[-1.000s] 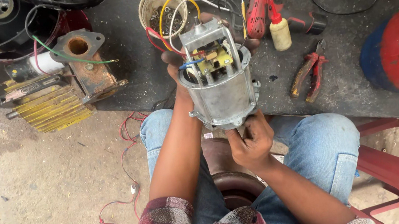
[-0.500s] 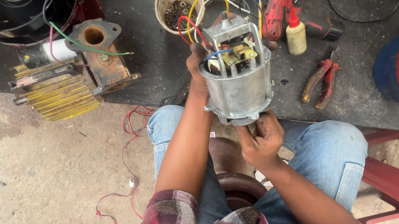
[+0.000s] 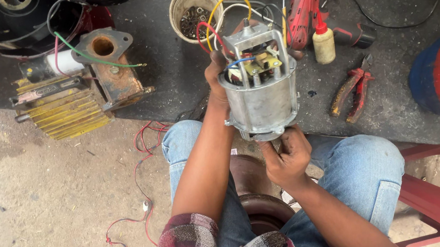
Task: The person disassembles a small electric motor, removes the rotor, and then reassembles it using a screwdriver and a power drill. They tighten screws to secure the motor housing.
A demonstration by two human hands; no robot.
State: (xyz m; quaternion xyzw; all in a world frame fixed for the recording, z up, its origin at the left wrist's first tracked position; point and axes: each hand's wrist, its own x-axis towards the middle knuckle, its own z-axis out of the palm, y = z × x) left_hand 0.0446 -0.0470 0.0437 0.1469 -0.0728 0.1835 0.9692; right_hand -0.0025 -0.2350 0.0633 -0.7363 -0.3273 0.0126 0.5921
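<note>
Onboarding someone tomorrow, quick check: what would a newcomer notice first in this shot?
First the grey metal motor at centre, held above the person's lap: the left hand grips its side and the right hand holds it from underneath, with yellow, red and blue wires looping off its top. Next, the yellow finned motor lying on the dark mat at the left. Then the red drill and the red pliers to the right.

head view, looking steeply down, close over lap
</note>
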